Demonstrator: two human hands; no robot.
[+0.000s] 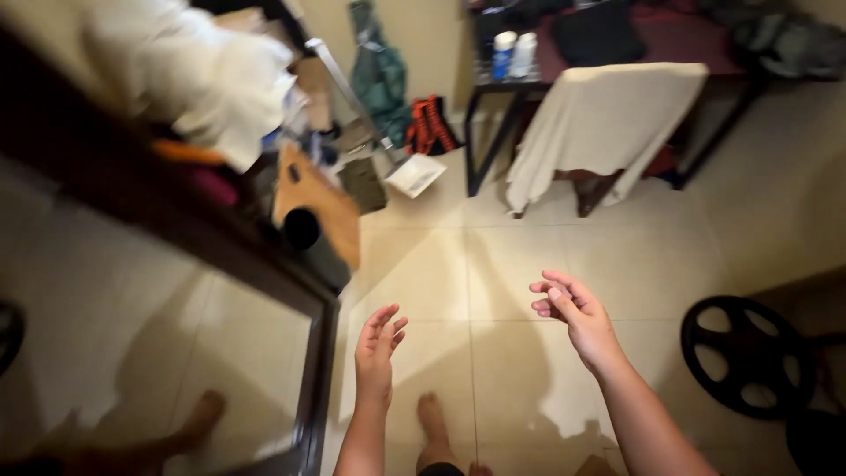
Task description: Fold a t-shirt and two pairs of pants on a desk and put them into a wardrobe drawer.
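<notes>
Both of my hands hang closest to the lens, empty above the pale beige floor tiles [529,264]: my left hand [377,348] is released with fingers straight and together, my right hand [568,313] is loosely curled, fingers half bent, grasping nothing. Neither touches anything; one bare foot [432,423] stands on the tile directly below them. Largest beside me is a dark-framed mirror [159,335] leaning along the left, probably propped there for want of wall space. Farther off, a cream cloth [604,123] is draped over a dark metal-legged tabletop [493,88], perhaps to dry. At my right lies a black round weight plate [749,353], flat on the floor. Smaller, a brown wooden board [322,207] leans against the clutter.
</notes>
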